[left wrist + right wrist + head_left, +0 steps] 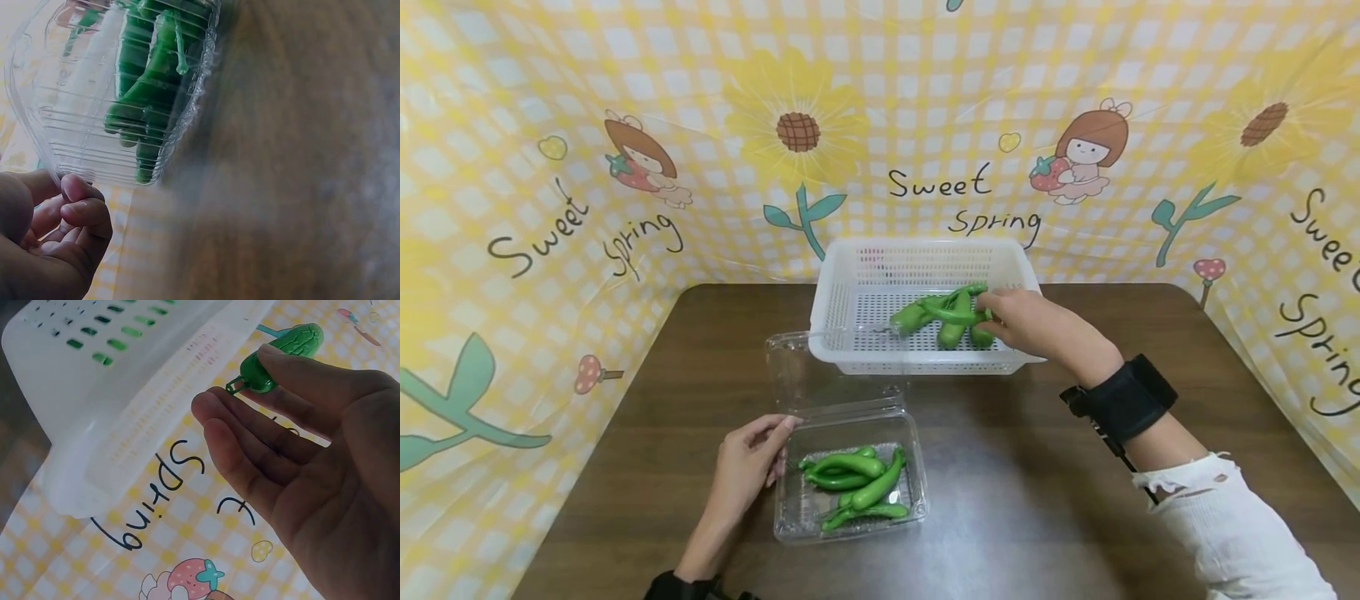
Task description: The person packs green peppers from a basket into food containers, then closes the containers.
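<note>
While my left hand (748, 458) pinches a clear box (918, 450), my right hand (1030, 321) pinches one vegetable (300, 341): green, grooved, loop-ended.

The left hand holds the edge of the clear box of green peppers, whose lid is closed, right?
Not quite: the head view shows the lid open, folded back toward the basket. The left hand holds the clear box by its edge.

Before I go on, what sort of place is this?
Likely a small tabletop work booth: printed cloth hangs like walls behind and beside a brown table, where a basket and a clear box stand.
</note>
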A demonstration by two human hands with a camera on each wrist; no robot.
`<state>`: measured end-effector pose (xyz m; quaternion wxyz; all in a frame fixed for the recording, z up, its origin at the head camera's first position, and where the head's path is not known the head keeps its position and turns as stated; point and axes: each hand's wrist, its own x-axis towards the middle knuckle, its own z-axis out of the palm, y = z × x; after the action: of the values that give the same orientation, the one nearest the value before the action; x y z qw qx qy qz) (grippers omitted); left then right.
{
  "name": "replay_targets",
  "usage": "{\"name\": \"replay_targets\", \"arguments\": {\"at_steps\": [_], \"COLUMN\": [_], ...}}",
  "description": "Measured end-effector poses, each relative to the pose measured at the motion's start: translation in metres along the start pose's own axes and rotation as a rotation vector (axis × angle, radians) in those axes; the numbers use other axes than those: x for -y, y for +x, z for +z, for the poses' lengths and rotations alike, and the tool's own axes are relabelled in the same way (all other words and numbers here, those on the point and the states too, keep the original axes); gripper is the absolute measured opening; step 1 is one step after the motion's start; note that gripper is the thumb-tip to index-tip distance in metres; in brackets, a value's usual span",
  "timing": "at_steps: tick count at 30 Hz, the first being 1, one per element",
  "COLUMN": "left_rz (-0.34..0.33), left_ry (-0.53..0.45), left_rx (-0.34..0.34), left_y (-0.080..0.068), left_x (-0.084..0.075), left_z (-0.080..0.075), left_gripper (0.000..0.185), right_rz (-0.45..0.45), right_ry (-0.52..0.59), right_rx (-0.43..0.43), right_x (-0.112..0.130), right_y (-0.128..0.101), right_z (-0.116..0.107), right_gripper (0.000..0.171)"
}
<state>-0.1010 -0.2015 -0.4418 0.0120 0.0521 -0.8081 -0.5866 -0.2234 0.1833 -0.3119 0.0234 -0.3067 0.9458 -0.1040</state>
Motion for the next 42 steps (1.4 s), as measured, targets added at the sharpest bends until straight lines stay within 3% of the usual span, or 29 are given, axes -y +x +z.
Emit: {"name": "replay_targets", "arguments": {"at_steps": [10, 27, 32, 42], "left_rz": [-0.001, -0.023, -0.015, -0.006], "left_ry": [0.001, -0.005, -0.003, -0.01], "left_rx": [-0.006, -0.019, -0.018, -0.014], "left_y": [0.0, -0.001, -0.001, -0.001], "left_x": [0.005, 0.003, 0.003, 0.003], "left_z": [0.0, 0.001, 0.002, 0.001], "left_gripper": [0.029, 0.03, 0.032, 0.029], "right_rz": [-0.035, -0.266, -0.282, -0.331], "right_ry": [-0.005, -0.065, -0.069, -0.048], "right_rx": [-0.071, -0.218, -0.216, -0.126], "right_x": [0.014, 0.056, 0.067, 0.088], "right_y": [-0.026, -0.041, -0.04, -0.036], "right_z": [0.005, 0.021, 0.029, 0.045], "right_gripper": [0.015, 0.015, 0.016, 0.011]}}
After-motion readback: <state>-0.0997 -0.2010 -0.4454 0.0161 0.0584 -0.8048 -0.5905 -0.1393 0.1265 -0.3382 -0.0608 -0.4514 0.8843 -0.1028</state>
